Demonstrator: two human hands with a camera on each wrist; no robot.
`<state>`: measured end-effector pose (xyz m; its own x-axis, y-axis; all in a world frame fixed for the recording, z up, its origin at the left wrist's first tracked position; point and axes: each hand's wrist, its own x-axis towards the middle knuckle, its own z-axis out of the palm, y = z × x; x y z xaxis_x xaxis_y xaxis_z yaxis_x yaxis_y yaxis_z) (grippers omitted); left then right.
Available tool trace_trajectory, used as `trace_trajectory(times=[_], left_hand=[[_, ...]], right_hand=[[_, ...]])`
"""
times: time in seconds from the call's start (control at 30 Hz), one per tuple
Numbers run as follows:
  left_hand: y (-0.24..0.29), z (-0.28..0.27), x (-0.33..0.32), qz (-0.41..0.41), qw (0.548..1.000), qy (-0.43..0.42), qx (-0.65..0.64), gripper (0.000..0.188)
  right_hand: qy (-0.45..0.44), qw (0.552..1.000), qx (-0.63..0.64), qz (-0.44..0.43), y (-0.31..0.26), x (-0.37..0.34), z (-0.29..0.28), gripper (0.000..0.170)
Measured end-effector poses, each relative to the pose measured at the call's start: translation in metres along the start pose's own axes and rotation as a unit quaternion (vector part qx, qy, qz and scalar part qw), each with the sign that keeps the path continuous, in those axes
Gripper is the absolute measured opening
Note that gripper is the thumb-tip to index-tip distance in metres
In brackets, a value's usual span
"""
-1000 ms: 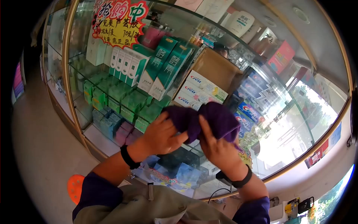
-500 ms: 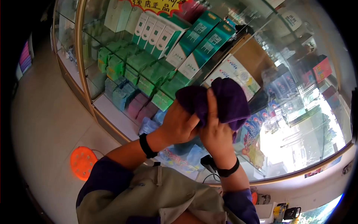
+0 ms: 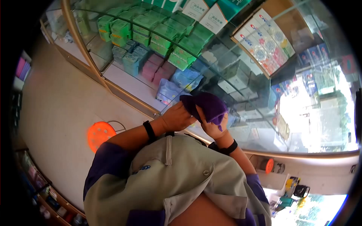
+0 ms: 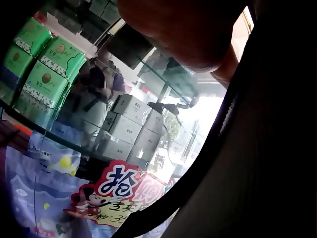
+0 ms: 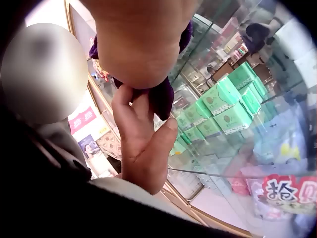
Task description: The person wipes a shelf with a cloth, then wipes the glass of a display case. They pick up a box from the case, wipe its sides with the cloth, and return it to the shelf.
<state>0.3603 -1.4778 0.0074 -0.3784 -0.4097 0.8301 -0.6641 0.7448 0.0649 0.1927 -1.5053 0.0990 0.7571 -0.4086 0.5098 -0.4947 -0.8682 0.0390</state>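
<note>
A bunched purple cloth (image 3: pixel 211 105) is held between both hands, close to the body, above the near edge of the glass display case (image 3: pixel 249 126). The left hand (image 3: pixel 179 117) grips its left end, fingertips hidden in the folds. The right hand (image 3: pixel 215 126) is wrapped in the cloth's right part, one finger lying over it. In the right wrist view the left hand (image 5: pixel 143 141) pinches the cloth (image 5: pixel 162 99) below the right palm (image 5: pixel 141 44). The left wrist view shows only part of the left hand (image 4: pixel 183 29), dark and close.
Inside the case are green packets (image 3: pixel 162 37), pink packets (image 3: pixel 155 69), blue bags (image 3: pixel 169 90) and a carton of toothpaste boxes (image 3: pixel 264 41). An orange stool (image 3: pixel 101 135) stands on the floor at the left. Low shelves (image 3: pixel 49 188) line the lower left.
Both hands have drawn the cloth down and closer to the body, and it looks more tightly bunched. The head view has tilted downward, showing more of the shirt and floor.
</note>
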Motion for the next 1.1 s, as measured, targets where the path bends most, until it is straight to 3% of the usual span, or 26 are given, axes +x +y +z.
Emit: trace_trajectory(times=[0.03, 0.07, 0.17, 0.23, 0.27, 0.33, 0.37, 0.43, 0.5, 0.6, 0.67, 0.73, 0.97, 1.03, 1.1], left_hand=[[0.001, -0.001, -0.002, -0.006, 1.000, -0.018, -0.005, 0.033], [0.000, -0.003, -0.003, 0.002, 1.000, -0.026, -0.013, 0.033], [-0.014, -0.018, 0.014, 0.024, 0.997, -0.074, -0.017, 0.031], [-0.027, -0.032, 0.039, 0.035, 0.997, 0.015, -0.070, 0.036], [-0.026, -0.041, 0.053, 0.047, 0.996, 0.007, -0.077, 0.036], [-0.023, -0.053, 0.082, -0.040, 0.995, 0.078, -0.048, 0.046], [-0.020, -0.054, 0.092, -0.027, 0.996, 0.071, -0.053, 0.046], [-0.007, -0.051, 0.106, -0.051, 0.986, 0.139, -0.075, 0.048], [0.004, -0.035, 0.097, -0.026, 0.989, 0.121, -0.082, 0.050], [0.026, -0.009, 0.077, -0.015, 0.994, 0.022, -0.107, 0.056], [0.037, 0.011, 0.077, 0.030, 0.991, 0.044, -0.119, 0.057], [0.050, 0.032, 0.083, 0.072, 0.987, 0.073, -0.122, 0.058], [0.117, 0.094, 0.114, 0.110, 0.984, 0.049, -0.129, 0.054], [0.142, 0.114, 0.127, 0.123, 0.981, 0.045, -0.142, 0.049], [0.168, 0.135, 0.145, 0.147, 0.977, -0.007, -0.152, 0.049]], right_hand=[[-0.017, 0.999, -0.028, -0.013, -0.002, -0.004, 0.002, 0.058], [-0.036, 0.997, -0.069, -0.009, -0.005, -0.009, 0.000, 0.060], [0.016, 0.990, -0.136, -0.040, -0.007, 0.005, -0.013, 0.046], [0.028, 0.988, -0.155, -0.009, -0.010, 0.028, -0.032, 0.048], [0.079, 0.990, -0.116, 0.015, -0.011, 0.042, -0.038, 0.048], [0.141, 0.985, -0.083, 0.050, -0.012, 0.060, -0.045, 0.049], [0.189, 0.979, -0.059, 0.042, -0.012, 0.067, -0.047, 0.050], [0.246, 0.967, -0.043, 0.047, -0.007, 0.063, -0.050, 0.051], [0.228, 0.970, -0.062, 0.057, -0.004, 0.044, -0.051, 0.050], [0.211, 0.965, -0.103, 0.117, 0.001, -0.006, -0.045, 0.050], [0.216, 0.959, -0.125, 0.133, 0.007, -0.034, -0.046, 0.051], [0.242, 0.959, -0.068, 0.133, 0.016, -0.055, -0.052, 0.051], [0.275, 0.937, -0.108, 0.187, 0.036, -0.145, -0.085, 0.050], [0.294, 0.913, -0.128, 0.251, 0.044, -0.179, -0.095, 0.049], [0.296, 0.911, -0.101, 0.269, 0.057, -0.211, -0.117, 0.047]])
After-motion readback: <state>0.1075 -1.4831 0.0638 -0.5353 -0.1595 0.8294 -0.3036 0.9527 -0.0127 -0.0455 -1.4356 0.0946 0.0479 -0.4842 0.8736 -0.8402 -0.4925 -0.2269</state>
